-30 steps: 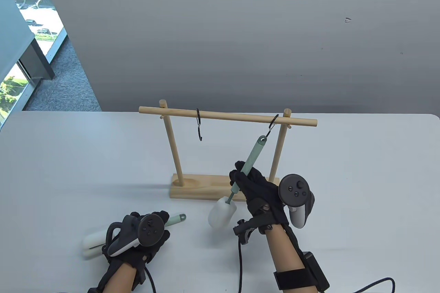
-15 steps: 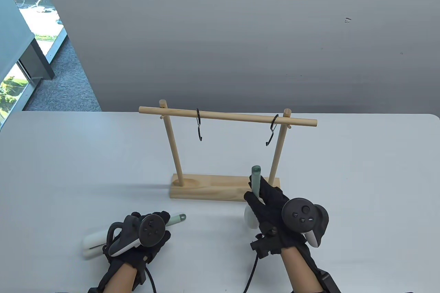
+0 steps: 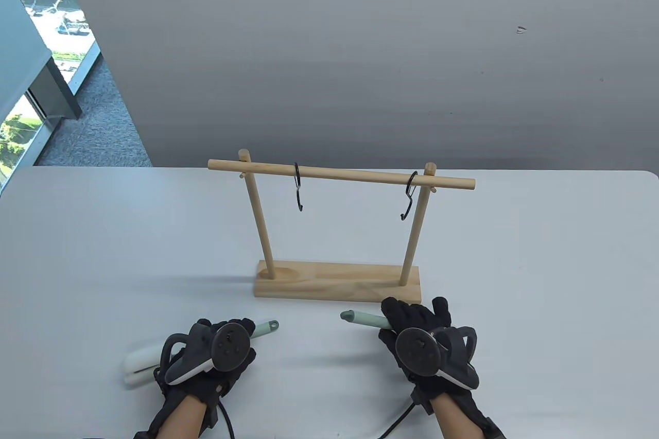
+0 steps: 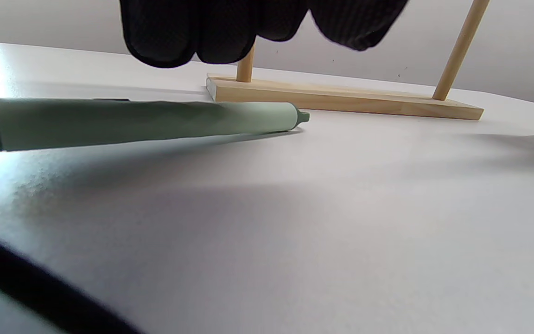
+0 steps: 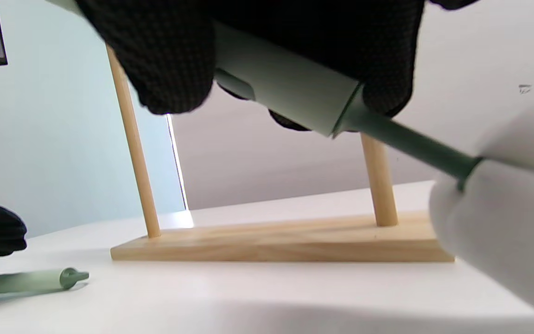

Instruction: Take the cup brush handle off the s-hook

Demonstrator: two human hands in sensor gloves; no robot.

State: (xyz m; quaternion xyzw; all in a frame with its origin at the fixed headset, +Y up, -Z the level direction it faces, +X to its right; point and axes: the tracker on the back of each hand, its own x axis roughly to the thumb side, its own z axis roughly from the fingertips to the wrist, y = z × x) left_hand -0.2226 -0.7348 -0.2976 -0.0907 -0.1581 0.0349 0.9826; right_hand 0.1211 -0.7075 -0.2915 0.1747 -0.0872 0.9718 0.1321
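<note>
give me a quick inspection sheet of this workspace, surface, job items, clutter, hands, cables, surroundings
surface: white table, plain, no marks seen
job's things: wooden rack upright; two black s-hooks, left s-hook and right s-hook, both hang bare; right cup brush off the hook, handle pointing left; left cup brush lies flat on the table
clutter: nothing seen
hands: right hand grips the right cup brush's handle, low by the table; left hand is over the left cup brush, fingers above its handle in the left wrist view, grip not clear
cables: black glove cables trail off the bottom edge
surroundings: grey wall, window at left
</note>
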